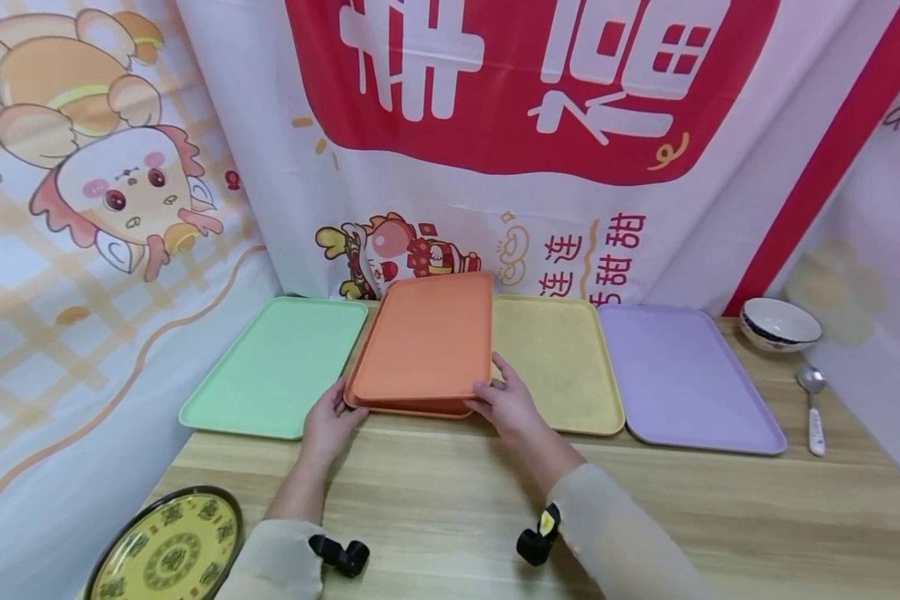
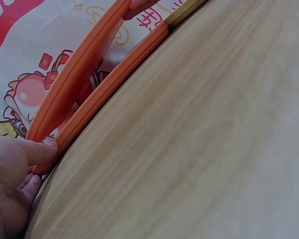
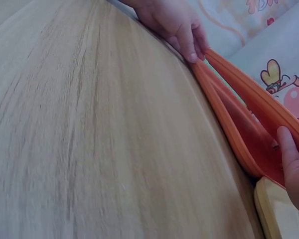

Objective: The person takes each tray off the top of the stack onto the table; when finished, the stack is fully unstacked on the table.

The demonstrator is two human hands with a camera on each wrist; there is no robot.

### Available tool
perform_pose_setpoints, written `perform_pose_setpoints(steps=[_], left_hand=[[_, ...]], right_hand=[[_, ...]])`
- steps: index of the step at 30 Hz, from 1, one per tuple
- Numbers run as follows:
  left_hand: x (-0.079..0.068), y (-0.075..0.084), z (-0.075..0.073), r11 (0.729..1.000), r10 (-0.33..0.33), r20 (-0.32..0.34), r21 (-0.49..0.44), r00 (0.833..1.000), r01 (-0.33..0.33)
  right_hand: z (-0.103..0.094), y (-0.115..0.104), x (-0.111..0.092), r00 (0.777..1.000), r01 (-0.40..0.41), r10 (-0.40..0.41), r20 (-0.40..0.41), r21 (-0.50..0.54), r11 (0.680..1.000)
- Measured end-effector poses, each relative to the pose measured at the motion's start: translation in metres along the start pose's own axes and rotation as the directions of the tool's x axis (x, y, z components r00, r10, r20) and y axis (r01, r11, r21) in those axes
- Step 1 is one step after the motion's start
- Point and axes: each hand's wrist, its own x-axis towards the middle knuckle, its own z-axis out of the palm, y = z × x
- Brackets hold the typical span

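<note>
Two orange trays lie one over the other between a green tray point(image 1: 277, 367) and a yellow tray point(image 1: 558, 367). The upper orange tray point(image 1: 427, 337) is tilted, its right side raised off the lower orange tray point(image 2: 112, 82). At the front left corner my left hand point(image 1: 328, 429) pinches the lower tray's rim, thumb on top and fingers beneath. The upper tray's left end comes down beside that thumb. My right hand point(image 1: 506, 404) grips the upper tray by its raised front right corner, as the right wrist view shows too.
Right of the yellow tray lies a purple tray point(image 1: 686, 375). Beyond it are a bowl point(image 1: 780, 325) and a spoon point(image 1: 813, 408). A round yellow patterned plate point(image 1: 172, 554) with a dark rim sits at the front left. Printed cloth point(image 1: 255, 125) hangs behind the wooden table point(image 1: 435, 500).
</note>
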Motion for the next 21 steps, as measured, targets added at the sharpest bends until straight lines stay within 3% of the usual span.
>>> perform_pose_setpoints(steps=[10,21], left_hand=[[-0.003,0.002,-0.002,1.0,-0.006,0.009,0.023,1.0,0.006],[-0.001,0.001,0.0,0.999,0.012,0.004,0.047,1.0,-0.012]], right_hand=[[-0.036,-0.025,-0.018,0.999,-0.001,0.002,0.033,-0.029,1.0],[-0.092,-0.054,-0.038,0.996,0.078,-0.077,0.033,-0.041,0.996]])
